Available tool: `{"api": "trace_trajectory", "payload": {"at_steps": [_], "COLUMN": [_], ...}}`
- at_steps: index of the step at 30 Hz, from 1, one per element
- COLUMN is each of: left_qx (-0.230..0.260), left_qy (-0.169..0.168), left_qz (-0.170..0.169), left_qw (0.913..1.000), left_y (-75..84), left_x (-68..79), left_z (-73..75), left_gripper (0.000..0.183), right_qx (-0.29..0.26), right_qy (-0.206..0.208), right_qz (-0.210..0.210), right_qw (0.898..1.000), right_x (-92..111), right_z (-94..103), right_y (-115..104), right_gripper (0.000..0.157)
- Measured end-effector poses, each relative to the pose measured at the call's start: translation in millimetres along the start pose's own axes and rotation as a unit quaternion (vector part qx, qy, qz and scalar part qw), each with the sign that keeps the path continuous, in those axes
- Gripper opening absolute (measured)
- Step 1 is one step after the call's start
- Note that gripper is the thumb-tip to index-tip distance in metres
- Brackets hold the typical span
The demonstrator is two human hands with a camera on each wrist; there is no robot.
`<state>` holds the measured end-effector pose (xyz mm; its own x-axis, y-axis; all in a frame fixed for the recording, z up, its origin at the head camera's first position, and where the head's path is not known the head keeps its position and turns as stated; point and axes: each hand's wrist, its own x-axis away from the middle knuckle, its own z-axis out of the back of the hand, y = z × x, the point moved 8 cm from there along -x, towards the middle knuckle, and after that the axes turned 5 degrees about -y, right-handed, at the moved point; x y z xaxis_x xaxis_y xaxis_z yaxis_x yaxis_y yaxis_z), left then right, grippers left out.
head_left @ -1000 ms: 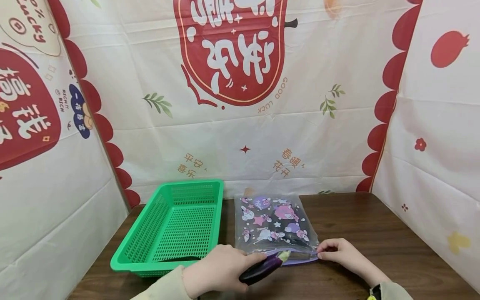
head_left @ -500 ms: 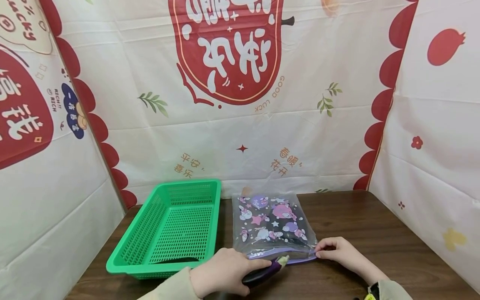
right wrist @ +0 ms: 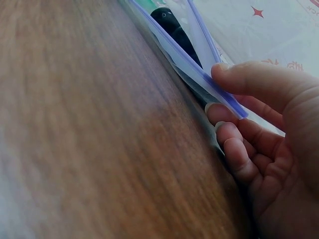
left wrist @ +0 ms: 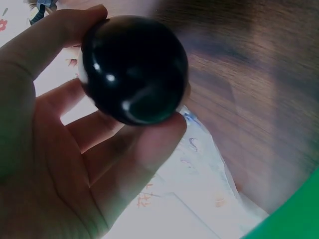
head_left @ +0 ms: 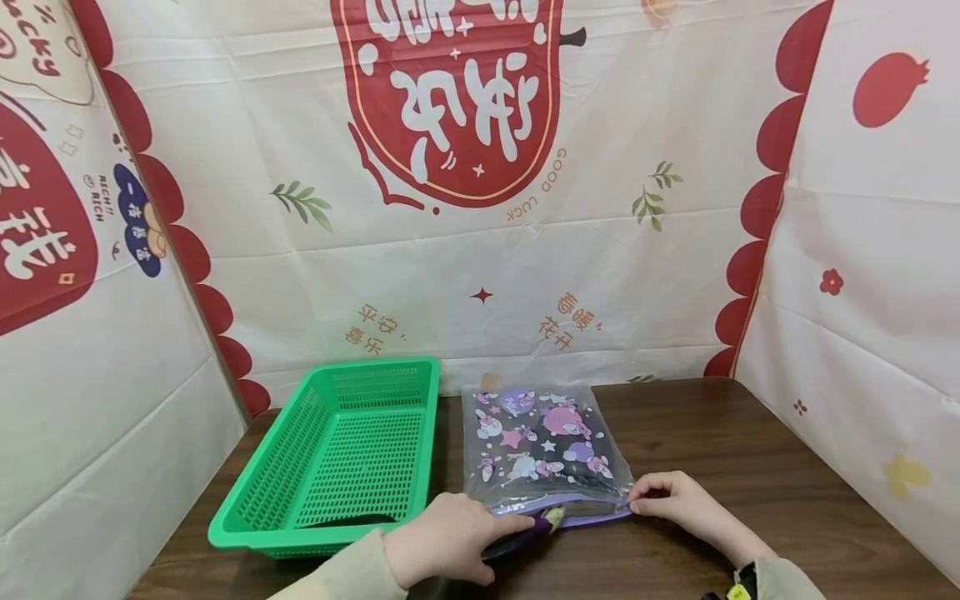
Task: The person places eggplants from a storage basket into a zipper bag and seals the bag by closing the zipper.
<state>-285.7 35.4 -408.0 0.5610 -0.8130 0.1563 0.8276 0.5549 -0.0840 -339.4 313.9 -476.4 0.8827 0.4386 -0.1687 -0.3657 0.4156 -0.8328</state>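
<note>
My left hand (head_left: pixel 450 537) grips a dark purple eggplant (head_left: pixel 543 522), whose pale green stem end lies at the mouth of a clear zip bag (head_left: pixel 536 442) printed with pink and purple cartoons. In the left wrist view the eggplant's glossy rounded end (left wrist: pixel 134 69) sits between thumb and fingers. At the bag's right corner my right hand (head_left: pixel 678 504) pinches the purple zip edge (head_left: pixel 596 518). The right wrist view shows the two zip strips (right wrist: pixel 184 47) spread apart near the fingers, with a dark thing (right wrist: pixel 172 25) between them that I cannot identify.
A green slotted basket (head_left: pixel 431 450) stands left of the bag, close to the left forearm. Inside its near side lies a dark long thing (head_left: pixel 352 521), partly hidden by the rim. The brown wooden table (head_left: pixel 697 433) is bordered by printed cloth walls (head_left: pixel 420 275).
The eggplant's stem end has moved slightly left and up toward the bag's mouth. My right hand keeps its pinch on the bag's corner. The whole head view has shifted a little.
</note>
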Motion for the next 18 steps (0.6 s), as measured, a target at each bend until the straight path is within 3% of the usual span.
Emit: {"api": "trace_trajectory", "payload": {"at_steps": [6, 18], "left_qx": [0.006, 0.013], "left_qy": [-0.005, 0.006], "left_qz": [0.024, 0.005], "left_qw": [0.9997, 0.9999], "left_y": [-4.7, -0.9], "left_x": [-2.8, -1.3], "left_z": [-1.5, -3.2], "left_gripper": [0.072, 0.065], "right_qx": [0.004, 0.001], "right_qy": [0.002, 0.005], "right_qz": [0.009, 0.013], "right_qw": [1.0, 1.0], "right_x": [-2.3, -0.9], "right_z": [0.7, 0.9], "right_y": [-1.0, -1.1], "right_gripper": [0.004, 0.004]}}
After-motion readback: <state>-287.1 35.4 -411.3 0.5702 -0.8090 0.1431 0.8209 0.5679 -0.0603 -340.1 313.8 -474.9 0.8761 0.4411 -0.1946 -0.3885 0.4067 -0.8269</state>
